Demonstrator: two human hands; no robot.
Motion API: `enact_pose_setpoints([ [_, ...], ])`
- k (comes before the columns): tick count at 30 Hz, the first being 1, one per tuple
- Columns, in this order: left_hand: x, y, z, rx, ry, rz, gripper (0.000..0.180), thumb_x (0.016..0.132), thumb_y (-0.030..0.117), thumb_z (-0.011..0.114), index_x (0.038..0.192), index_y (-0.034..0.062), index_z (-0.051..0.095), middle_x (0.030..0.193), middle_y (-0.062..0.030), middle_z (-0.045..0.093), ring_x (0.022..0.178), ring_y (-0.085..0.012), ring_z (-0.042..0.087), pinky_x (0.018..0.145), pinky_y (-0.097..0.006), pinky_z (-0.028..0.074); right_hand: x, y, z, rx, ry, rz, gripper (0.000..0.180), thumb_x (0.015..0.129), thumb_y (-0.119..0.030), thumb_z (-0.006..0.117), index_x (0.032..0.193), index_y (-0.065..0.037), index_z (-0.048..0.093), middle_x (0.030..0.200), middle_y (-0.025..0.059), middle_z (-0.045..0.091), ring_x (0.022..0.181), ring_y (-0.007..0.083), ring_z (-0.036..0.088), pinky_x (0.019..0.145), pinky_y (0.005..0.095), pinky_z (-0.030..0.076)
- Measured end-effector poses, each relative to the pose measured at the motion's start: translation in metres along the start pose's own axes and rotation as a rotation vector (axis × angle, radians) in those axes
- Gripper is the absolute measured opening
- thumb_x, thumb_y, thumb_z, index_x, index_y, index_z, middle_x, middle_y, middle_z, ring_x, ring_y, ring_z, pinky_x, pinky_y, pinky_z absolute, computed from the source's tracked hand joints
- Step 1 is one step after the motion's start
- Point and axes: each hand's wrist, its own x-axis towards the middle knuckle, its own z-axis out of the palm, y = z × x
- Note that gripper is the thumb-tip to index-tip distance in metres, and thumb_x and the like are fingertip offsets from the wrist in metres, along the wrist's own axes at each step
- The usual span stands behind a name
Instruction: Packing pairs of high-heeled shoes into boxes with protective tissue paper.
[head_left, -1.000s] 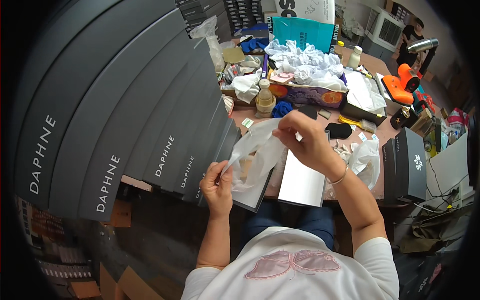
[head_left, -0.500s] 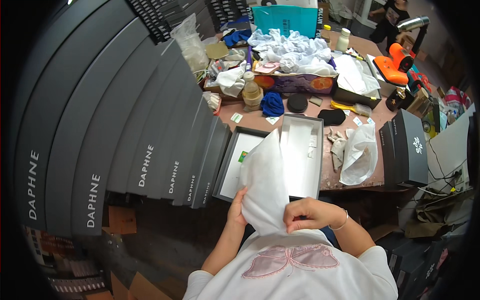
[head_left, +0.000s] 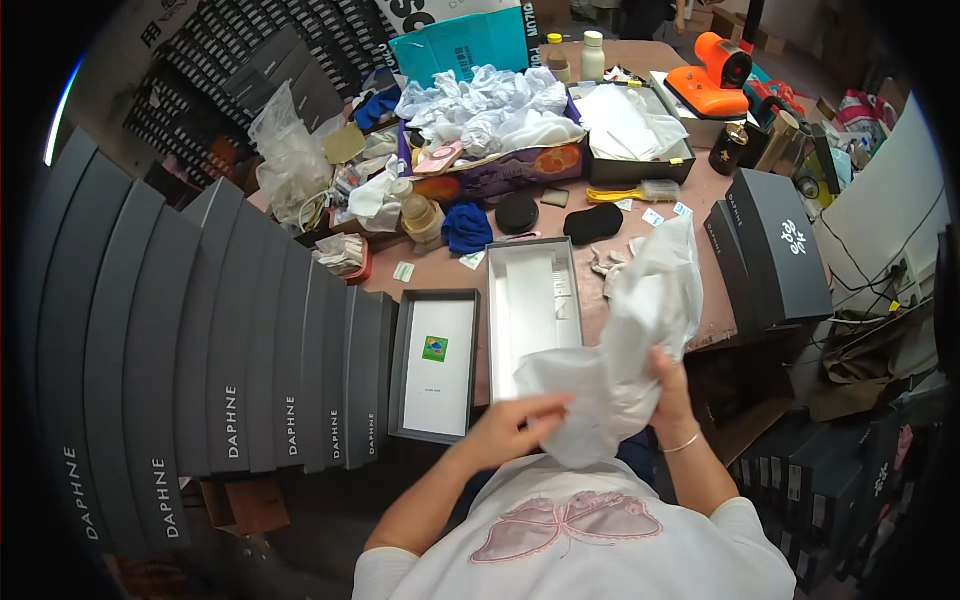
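**A:** Head view, what's different from half a second back?

**B:** The white tissue sheet [head_left: 625, 370] was drawn in close to the chest, both hands low on it. Now it's spread up and out toward two o'clock, its top corner over the table [head_left: 700, 200] edge. The left hand [head_left: 510, 430] has moved across to the sheet's lower left edge, fingers closed on it. The right hand [head_left: 672, 395] is clamped on the sheet's right side, partly wrapped in the paper.

**A:** Meaning for the work?

**B:** My guess: the sheet is being opened and turned, likely to line the open grey box [head_left: 535, 315] lying just at eleven o'clock of it. The box looks bare inside apart from a small paper slip.

**A:** And the lid?

**B:** The box lid [head_left: 437, 365] lies at nine o'clock of the box, inside up, unmoved.

**A:** Anything hidden?

**B:** The right fingers are buried in tissue, so their exact grip is unclear. The stack of dark boxes [head_left: 200, 350] at nine o'clock bends with the lens. The clutter at twelve o'clock is too tangled to sort.
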Motion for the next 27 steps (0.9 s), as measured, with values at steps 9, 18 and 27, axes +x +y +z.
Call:
enact_pose_setpoints([
  [9,0.139,-0.116,-0.029,1.488,-0.074,0.42,0.016,0.085,0.014,0.052,0.096,0.0084,0.062,0.1,-0.0104,0.062,0.11,-0.0282,0.054,0.106,-0.068,0.022,0.016,-0.044,0.011,-0.07,0.101,-0.486,0.048,0.089,-0.017,0.061,0.131,0.001,0.045,0.127,0.0101,0.054,0.114,0.0219,0.056,0.093,0.0374,0.048],
  [18,0.048,0.014,-0.139,0.268,1.297,0.533,0.017,0.088,0.012,0.063,0.103,0.0027,0.062,0.094,-0.0135,0.061,0.092,-0.0329,0.06,0.093,-0.042,0.044,0.077,0.043,0.056,-0.678,-0.154,-0.263,0.05,0.081,-0.011,0.069,0.123,0.004,0.046,0.106,0.0092,0.059,0.095,0.0174,0.058,0.079,0.0308,0.05],
  [27,0.064,-0.01,-0.083,1.003,0.795,0.538,0.027,0.076,0.003,0.058,0.102,0.0087,0.064,0.1,-0.0076,0.062,0.106,-0.0292,0.058,0.11,-0.057,0.023,0.03,0.071,0.063,-1.653,-0.633,-0.331,0.069,0.078,-0.028,0.072,0.128,0.007,0.041,0.103,0.0226,0.06,0.097,0.0389,0.059,0.08,0.045,0.05],
])
